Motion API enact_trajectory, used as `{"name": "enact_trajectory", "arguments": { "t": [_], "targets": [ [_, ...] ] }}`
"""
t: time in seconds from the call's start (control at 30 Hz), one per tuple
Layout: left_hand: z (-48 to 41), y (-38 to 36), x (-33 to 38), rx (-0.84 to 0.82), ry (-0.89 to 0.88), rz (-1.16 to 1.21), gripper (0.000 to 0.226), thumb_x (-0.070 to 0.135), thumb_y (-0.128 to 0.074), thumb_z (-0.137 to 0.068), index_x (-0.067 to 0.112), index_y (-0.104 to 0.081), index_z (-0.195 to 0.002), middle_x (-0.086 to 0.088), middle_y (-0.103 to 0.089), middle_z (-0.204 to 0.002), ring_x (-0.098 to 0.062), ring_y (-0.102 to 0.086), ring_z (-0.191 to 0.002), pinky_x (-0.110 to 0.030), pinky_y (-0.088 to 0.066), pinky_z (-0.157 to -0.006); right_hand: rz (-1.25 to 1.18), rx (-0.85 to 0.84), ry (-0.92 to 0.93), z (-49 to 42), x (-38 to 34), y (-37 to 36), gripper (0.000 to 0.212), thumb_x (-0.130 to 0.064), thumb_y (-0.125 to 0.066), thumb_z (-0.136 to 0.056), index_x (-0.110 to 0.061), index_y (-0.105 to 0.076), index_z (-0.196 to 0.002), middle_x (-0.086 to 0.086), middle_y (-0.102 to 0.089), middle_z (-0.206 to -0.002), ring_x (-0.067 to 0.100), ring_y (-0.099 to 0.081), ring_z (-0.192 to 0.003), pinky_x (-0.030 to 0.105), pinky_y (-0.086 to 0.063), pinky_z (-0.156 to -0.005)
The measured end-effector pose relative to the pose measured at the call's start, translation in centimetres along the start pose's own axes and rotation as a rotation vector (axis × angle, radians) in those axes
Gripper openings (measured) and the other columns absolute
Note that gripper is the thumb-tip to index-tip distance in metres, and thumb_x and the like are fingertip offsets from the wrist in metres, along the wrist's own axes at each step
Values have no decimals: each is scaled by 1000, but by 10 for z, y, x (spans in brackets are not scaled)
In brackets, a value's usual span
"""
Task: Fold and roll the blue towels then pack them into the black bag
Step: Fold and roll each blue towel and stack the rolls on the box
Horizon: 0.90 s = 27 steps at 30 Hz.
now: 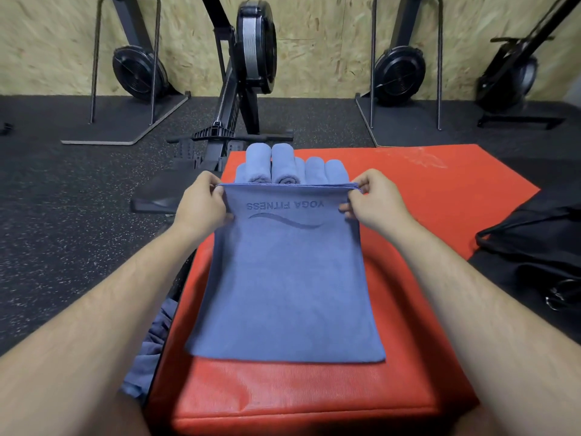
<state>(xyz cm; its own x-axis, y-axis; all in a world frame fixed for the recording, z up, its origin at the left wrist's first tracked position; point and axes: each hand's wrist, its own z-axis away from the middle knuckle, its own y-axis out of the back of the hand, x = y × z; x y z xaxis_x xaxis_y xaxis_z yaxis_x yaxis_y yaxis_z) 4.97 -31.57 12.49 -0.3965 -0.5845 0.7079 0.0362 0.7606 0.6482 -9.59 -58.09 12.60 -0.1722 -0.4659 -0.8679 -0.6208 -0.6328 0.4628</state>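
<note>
Your left hand [201,199] and right hand [374,199] each close their grip on a far corner of one flat blue towel [286,278] on the red worktop [283,391]. Six rolled towels [284,163] crowd its far edge. One black bag [534,243] lies to the right.
</note>
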Motion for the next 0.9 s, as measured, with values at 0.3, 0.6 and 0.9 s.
{"name": "enact_trajectory", "arguments": {
  "t": [0.3, 0.6, 0.9],
  "targets": [
    [14, 8, -13, -22, -112, 46, 5, 15, -59, -97, 12, -56, -97, 4, -61, -89, -9, -52, -78, -12, -37, -65, 118, -18, 224, 15, 17, 8, 13, -11, -61, -89, -21, -64, -96, -7, -70, -92, 11, -64, -86, 17, -45, -75],
    [78, 28, -37, -180, -203, 20, 11, 6, -69, -89, 16, -63, -91, 1, -71, -96, -9, -65, -87, -6, -43, -75, 348, -203, 309, 76, 44, 34, 6, -11, -64, -86, -17, -65, -85, -2, -69, -79, 17, -63, -77, 40, -51, -76],
    [134, 25, -64, -224, -299, 5, 39, 0, -69, -86, 35, -54, -88, -3, -66, -108, -12, -61, -101, -6, -41, -89, 435, -308, 350, 130, 57, 40, 11, -12, -63, -90, -19, -64, -98, -1, -72, -100, 18, -65, -90, 36, -50, -82]
  ]
}}
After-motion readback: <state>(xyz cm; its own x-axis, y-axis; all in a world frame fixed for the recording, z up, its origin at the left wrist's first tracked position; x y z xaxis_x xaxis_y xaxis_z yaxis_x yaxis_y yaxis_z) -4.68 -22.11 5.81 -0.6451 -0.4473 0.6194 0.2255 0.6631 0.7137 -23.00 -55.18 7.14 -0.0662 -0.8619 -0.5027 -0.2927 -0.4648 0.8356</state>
